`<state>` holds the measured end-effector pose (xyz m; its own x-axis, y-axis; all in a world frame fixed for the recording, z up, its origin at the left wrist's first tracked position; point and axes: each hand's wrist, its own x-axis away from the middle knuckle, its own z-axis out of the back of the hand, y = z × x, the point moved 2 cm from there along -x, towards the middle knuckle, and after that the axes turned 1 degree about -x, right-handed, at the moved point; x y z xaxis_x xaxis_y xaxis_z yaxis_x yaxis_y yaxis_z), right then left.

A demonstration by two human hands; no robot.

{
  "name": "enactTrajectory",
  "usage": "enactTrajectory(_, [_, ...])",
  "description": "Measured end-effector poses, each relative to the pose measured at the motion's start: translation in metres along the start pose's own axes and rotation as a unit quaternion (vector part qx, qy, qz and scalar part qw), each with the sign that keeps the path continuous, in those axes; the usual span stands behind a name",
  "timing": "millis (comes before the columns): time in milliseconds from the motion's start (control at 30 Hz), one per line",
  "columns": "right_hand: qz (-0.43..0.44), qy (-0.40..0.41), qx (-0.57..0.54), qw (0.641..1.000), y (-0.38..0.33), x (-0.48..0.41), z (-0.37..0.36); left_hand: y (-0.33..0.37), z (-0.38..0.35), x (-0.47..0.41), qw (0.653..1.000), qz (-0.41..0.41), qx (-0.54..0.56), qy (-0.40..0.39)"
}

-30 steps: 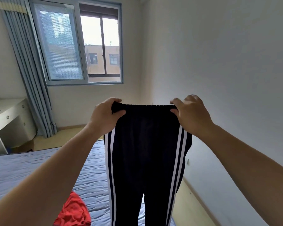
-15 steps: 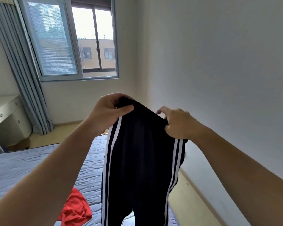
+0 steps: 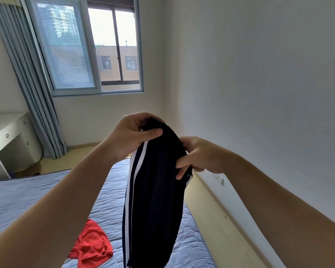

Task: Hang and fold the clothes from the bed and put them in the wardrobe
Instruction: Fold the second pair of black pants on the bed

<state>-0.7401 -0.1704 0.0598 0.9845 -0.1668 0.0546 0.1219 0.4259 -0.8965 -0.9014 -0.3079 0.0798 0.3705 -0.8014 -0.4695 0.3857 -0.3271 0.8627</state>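
**Two pinch grips, one fold that can slip**

Your left hand (image 3: 132, 136) pinches the top end of the waistband (image 3: 170, 134), thumb across the front, fingers curled behind. Your right hand (image 3: 199, 155) grips the other end lower down, fingers curled round the fabric, two poking out straighter. The black trousers (image 3: 155, 190) hang in the air above the bed (image 3: 37, 194), halved lengthwise.

Risk: the right hold looks looser. If it slips, the halves fall open. Leg ends run out of view, so alignment is unknown. Don't lay them over the red garment (image 3: 93, 246).
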Motion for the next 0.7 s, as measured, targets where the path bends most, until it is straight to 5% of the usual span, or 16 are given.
enactTrajectory(167, [-0.011, -0.025, -0.047, 0.999, 0.007, -0.007, -0.001, -0.009, 0.013, 0.001, 0.998, 0.026, 0.05, 0.008])
enactTrajectory(367, [0.055, 0.093, 0.128, 0.986, 0.0, -0.017, 0.012, -0.043, 0.028, 0.007, 0.99, 0.121, 0.073, 0.005])
enactTrajectory(500, [0.186, 0.158, 0.31, 0.919, -0.011, -0.019, 0.014, -0.056, 0.029, 0.017, 0.985, 0.162, 0.05, -0.029])
enactTrajectory(700, [0.293, 0.111, 0.417, 0.853, -0.031, -0.015, -0.004, -0.067, 0.027, 0.017, 0.988, 0.142, -0.018, -0.062])
